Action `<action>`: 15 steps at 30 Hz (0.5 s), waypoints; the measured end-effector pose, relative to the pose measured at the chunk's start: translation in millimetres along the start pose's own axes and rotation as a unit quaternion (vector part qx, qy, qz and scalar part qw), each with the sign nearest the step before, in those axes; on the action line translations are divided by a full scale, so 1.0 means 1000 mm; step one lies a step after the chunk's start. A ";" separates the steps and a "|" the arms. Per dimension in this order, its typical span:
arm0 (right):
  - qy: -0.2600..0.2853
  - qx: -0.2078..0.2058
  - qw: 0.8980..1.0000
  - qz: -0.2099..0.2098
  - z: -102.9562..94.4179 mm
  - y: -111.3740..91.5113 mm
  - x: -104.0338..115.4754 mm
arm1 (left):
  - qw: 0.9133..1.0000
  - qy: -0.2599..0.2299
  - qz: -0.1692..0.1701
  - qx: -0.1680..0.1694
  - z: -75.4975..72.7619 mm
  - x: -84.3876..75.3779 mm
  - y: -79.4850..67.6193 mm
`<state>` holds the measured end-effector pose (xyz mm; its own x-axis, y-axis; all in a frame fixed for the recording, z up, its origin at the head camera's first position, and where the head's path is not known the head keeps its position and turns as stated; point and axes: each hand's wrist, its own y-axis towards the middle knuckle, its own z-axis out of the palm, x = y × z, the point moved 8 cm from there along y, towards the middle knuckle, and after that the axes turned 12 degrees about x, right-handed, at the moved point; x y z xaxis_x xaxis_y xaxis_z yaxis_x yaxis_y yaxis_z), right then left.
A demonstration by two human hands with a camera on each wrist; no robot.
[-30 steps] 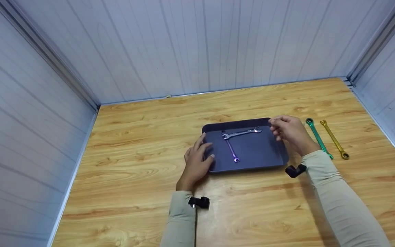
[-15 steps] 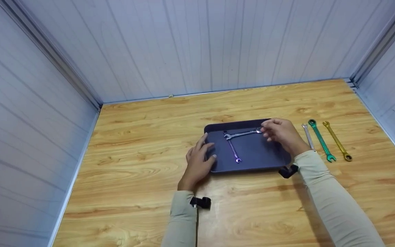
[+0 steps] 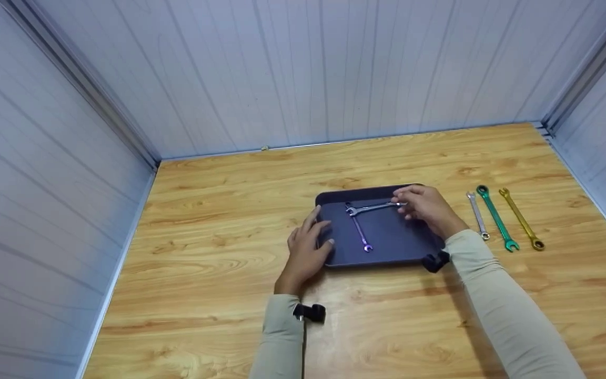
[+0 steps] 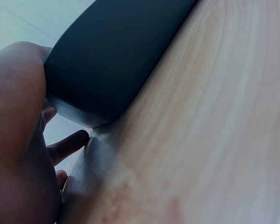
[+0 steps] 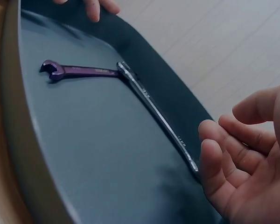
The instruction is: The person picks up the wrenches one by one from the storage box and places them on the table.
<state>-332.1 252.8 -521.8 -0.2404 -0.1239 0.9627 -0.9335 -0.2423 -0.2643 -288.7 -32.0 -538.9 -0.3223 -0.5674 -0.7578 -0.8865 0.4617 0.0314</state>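
The tray (image 3: 397, 242) sits on the table (image 3: 219, 237), its far right rim partly behind the right hand (image 3: 424, 208) and its near right corner behind a black mount (image 3: 435, 261). Inside, near the far side, lies the long silver wrench (image 3: 374, 207); its left end crosses the purple wrench (image 3: 360, 231) close to that one's far end, hiding a short stretch of it. The purple wrench's forked near end is in plain view.

The right hand is loosely curled at the long silver wrench's right end, with a gap between thumb and fingers and nothing gripped. The fingers partly cover that end; whether they touch it, I cannot tell.

The left hand rests on the tray's left rim, fingers spread and relaxed, grasping nothing. The left wrist view is dark and cuts this hand off at the edge; the right wrist view shows only a few of its fingertips.

Right of the tray lie the short silver wrench (image 3: 477, 217), the green wrench (image 3: 497, 218) and the yellow wrench (image 3: 521, 218), side by side. Both sleeves (image 3: 508, 305) run out of the head view's lower edge.
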 end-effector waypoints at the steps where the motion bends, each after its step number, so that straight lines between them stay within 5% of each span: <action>1: -0.007 0.001 1.000 0.004 0.001 0.001 -0.001 | 1.000 0.000 0.000 0.000 0.000 0.000 0.000; 15: -0.077 -0.010 0.996 0.038 0.001 0.007 -0.006 | 1.000 -0.008 0.003 0.001 0.000 0.000 0.000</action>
<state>-336.9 250.7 -529.2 -0.2686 -0.2876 0.9193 -0.9198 -0.2070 -0.3335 -288.1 -31.9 -538.8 -0.3214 -0.5534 -0.7684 -0.8839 0.4664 0.0338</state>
